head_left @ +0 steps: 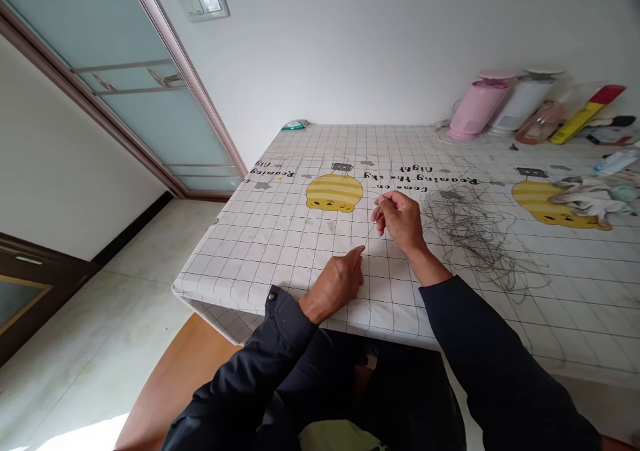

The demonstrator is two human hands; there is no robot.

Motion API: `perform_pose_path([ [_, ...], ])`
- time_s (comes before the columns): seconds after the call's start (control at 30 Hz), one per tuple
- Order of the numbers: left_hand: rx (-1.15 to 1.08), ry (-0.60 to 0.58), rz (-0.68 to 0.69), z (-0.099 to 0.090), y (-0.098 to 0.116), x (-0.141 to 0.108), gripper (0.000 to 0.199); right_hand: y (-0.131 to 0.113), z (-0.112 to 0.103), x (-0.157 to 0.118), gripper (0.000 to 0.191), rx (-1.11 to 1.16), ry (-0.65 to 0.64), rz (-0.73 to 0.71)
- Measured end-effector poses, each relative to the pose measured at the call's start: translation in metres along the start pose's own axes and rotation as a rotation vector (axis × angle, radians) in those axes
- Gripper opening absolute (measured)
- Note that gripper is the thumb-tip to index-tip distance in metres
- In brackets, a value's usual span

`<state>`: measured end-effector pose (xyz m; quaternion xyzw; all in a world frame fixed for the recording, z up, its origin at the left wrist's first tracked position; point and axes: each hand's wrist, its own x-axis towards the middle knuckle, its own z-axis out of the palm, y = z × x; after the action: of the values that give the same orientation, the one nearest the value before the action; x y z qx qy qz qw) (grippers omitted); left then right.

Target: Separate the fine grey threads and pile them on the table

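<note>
Pinching Over the Checked Cloth (280, 258), Beside a Thin Dark Tangle (480, 238)

The left hand (336, 283) hung low at the centre of the frame, its thumb pointing up and to the right against the bent forefinger. Its grip was narrow, the other fingers curled under. The right hand (399, 219) sat a little higher and further right, thumb and forefinger drawn together and the remaining fingers loosely bent. Whether a single strand ran between the two pinches could not be told. The hands were near each other but apart.

The tangle, a loose heap of fine wiry strands, spread over the cloth right of centre, just beside the right hand and wrist. Loops strayed from its edges.

A striped yellow bear print (334, 193) lay left of the right hand, with lettering printed upside down beside it. Towards the right edge, a crumpled rag (595, 196) partly covered a second bear print (537, 201). In the upper right, a pink cylinder (479, 110), a white cylinder (523, 104), a pinkish bottle (540, 123) and a yellow-and-red box (585, 116) leaned in view near the wall (350, 51). A small green-and-white packet (295, 124) lay at the far corner, upper centre-left. A light switch (205, 3) and a frosted door (125, 44) filled the upper left; an orange-brown seat (180, 371) showed lower left.
</note>
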<state>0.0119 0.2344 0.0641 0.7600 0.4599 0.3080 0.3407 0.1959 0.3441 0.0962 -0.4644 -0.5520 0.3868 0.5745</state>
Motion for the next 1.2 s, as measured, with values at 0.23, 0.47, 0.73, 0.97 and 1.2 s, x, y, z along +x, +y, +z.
perform_pose_path([
  [0.23,-0.141,0.023,-0.056,0.013,0.014,-0.003,0.046,0.009,0.001,0.000,0.018,0.040,0.014,0.073],
  [0.47,-0.104,0.142,-0.066,0.010,0.009,-0.014,0.039,0.001,0.000,-0.001,0.028,0.061,-0.133,0.068],
  [0.73,0.213,0.440,-0.043,-0.016,-0.013,-0.046,0.031,-0.004,0.007,-0.010,0.045,-0.018,-0.245,0.122],
  [0.97,0.673,0.387,-0.299,-0.121,-0.039,-0.044,0.032,0.005,0.005,-0.008,0.042,-0.180,-0.239,0.192],
  [1.2,0.854,0.202,-0.542,-0.222,-0.091,0.031,0.033,0.005,0.008,-0.012,0.033,-0.306,-0.279,0.193],
])
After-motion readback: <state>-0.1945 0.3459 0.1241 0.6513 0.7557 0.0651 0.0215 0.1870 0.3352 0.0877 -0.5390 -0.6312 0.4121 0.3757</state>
